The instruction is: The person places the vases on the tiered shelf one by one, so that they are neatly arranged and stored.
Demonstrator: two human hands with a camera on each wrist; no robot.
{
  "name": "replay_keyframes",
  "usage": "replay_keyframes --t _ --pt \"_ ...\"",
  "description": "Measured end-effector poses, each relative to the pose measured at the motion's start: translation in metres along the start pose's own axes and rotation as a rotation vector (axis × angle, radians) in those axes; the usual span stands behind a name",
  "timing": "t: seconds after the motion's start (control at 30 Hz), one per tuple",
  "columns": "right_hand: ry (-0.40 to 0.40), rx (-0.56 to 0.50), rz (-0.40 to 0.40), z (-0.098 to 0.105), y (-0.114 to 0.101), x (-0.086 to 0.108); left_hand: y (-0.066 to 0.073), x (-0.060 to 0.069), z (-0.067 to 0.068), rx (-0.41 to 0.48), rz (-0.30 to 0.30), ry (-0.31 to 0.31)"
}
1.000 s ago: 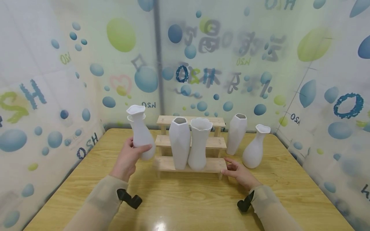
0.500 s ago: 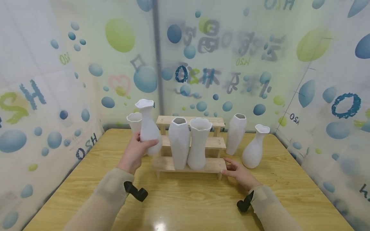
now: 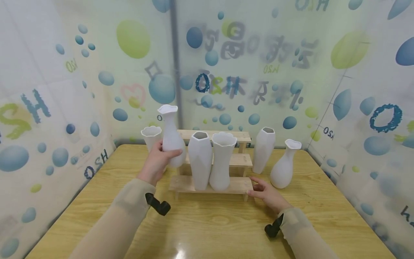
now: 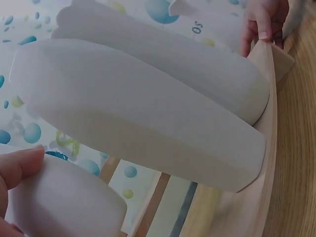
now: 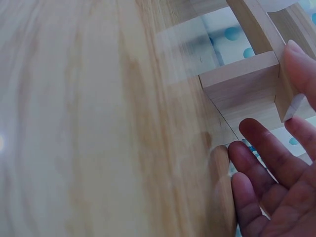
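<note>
In the head view my left hand grips a white narrow-necked vase by its round body, lifted in front of the left end of a three-step wooden stand. The vase's base shows in the left wrist view, apart from the steps. A faceted white vase and a scalloped-rim vase stand side by side on the lowest step. At that step's right end, my right hand pinches the edge between thumb and index finger; its other fingers stay extended in the right wrist view.
Behind my left hand stands another scalloped vase, partly hidden. To the stand's right are a faceted vase and a narrow-necked vase on the wooden table. Patterned curtains enclose the back and sides.
My left hand has carried the narrow-necked vase rightward and up, from left of the stand to before its left end. This uncovers the scalloped vase behind. My right hand keeps its place.
</note>
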State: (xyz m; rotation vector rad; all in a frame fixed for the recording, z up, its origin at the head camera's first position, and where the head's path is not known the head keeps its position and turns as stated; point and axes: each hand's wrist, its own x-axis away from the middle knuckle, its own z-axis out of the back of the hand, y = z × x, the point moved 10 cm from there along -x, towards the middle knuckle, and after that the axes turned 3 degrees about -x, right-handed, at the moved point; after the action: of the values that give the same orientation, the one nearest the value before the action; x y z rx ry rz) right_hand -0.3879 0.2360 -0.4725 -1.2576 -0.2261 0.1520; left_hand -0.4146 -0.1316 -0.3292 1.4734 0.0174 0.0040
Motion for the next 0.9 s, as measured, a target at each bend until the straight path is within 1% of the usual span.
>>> replay_keyframes --t 0.33,0.57,0.73,0.9 --pt "0.015 0.019 -0.008 0.002 0.002 0.0 -0.002 -0.01 -0.005 -0.029 0.046 0.002" --pt "0.022 0.036 -0.011 0.002 0.002 0.001 0.0 -0.017 -0.014 -0.021 0.037 -0.005" --pt "0.016 0.05 -0.005 0.002 0.0 0.001 -0.001 -0.022 -0.018 -0.029 0.055 -0.001" --pt "0.002 0.059 0.005 0.0 -0.001 0.0 0.001 -0.025 -0.023 -0.024 0.041 -0.007"
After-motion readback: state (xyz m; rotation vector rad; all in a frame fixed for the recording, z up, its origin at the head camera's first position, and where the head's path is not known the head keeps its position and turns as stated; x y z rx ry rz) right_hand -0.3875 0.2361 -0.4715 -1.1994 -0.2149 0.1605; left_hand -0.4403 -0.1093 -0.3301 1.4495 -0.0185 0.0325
